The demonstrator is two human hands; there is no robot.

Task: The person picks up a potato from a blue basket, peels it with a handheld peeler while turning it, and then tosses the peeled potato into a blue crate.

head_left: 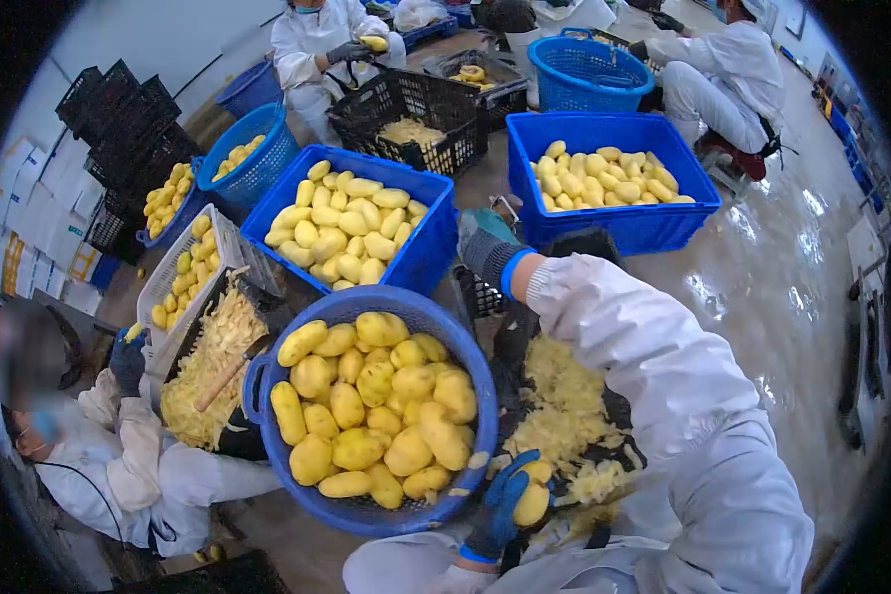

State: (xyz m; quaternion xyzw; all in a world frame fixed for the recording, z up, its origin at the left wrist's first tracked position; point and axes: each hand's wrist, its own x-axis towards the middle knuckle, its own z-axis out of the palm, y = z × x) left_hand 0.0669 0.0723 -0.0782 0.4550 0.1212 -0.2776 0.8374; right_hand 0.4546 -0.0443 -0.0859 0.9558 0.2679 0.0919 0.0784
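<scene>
My left hand (505, 510), in a dark blue glove, is closed around a peeled potato (532, 505) low in the view, beside the round blue basket (250, 391) heaped with yellow potatoes (376, 386). My right arm stretches forward across the peelings. At its end my right hand (490, 252), gloved in grey and teal, is by the near right corner of a blue crate (436, 247) of peeled potatoes. Its fingers look curled, and I cannot tell what is in them. Pale potato peelings (564, 406) lie heaped below that arm, in a dark container.
Another blue crate (614, 233) of potatoes stands ahead. A co-worker (119, 455) sits at left by a peelings heap (218, 366) and a white basket (158, 287). Two more people (312, 40) work farther back, near a black crate (406, 104). Wet floor (762, 287) stretches along the right.
</scene>
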